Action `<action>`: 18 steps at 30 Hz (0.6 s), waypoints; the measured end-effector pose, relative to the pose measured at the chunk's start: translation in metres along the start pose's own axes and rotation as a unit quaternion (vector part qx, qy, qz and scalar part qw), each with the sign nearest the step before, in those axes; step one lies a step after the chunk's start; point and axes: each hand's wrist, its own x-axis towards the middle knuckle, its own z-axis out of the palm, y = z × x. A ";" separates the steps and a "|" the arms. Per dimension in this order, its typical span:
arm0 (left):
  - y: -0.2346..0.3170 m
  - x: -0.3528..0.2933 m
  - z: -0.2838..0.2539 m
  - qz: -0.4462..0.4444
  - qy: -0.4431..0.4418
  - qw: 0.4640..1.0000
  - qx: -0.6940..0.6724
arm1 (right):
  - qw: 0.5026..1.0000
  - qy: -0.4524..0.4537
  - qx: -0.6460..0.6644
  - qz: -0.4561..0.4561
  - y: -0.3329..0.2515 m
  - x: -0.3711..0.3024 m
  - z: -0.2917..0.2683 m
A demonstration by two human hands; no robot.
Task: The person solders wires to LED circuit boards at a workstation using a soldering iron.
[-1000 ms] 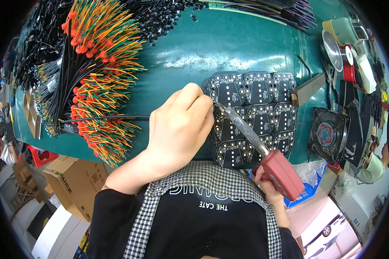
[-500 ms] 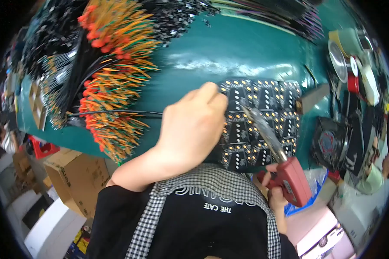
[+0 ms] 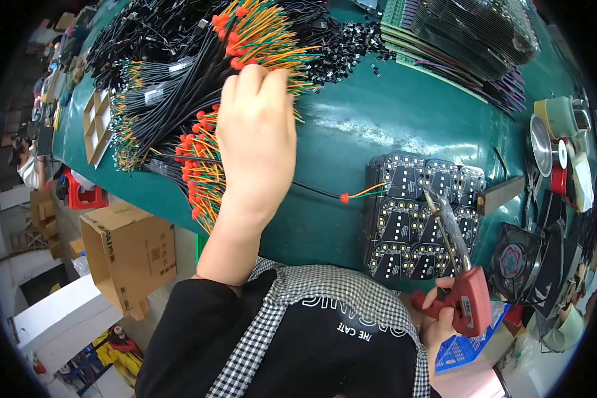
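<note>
My left hand (image 3: 257, 136) is over the bundles of black cables with orange and green wire ends (image 3: 268, 30) and red tips. Its fingers are bent and drawn together among them; their tips are hidden. A single black cable (image 3: 315, 190) runs out from beneath that hand, its orange and green wires reaching the left edge of a stacked black circuit board panel (image 3: 397, 222) with small white and yellowish parts. My right hand (image 3: 440, 318) is closed around the grip of a red soldering gun (image 3: 469, 302), whose metal tip is over the panel's upper middle.
Loose black connectors (image 3: 348, 53) lie at the back. Stacked dark boards (image 3: 474, 33) are at the back right. A metal bar (image 3: 501, 194) touches the panel's right side, near a small fan (image 3: 516, 262). A cardboard box (image 3: 129, 259) stands below the table's left edge.
My left hand has moved left and away from the panel to the cable bundles. The cable it held now lies at the panel's edge. The soldering gun stays over the panel; the view has shifted.
</note>
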 end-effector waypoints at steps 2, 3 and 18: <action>-0.002 0.000 0.002 -0.056 -0.003 0.998 0.013 | 1.000 0.003 0.014 0.002 -0.002 -0.002 0.002; -0.003 0.000 0.003 -0.063 0.010 0.998 0.000 | 1.000 0.004 0.027 0.005 -0.004 -0.003 0.003; 0.055 -0.046 -0.001 0.103 -0.183 0.928 -0.307 | 0.997 -0.060 0.048 0.002 0.008 -0.008 -0.016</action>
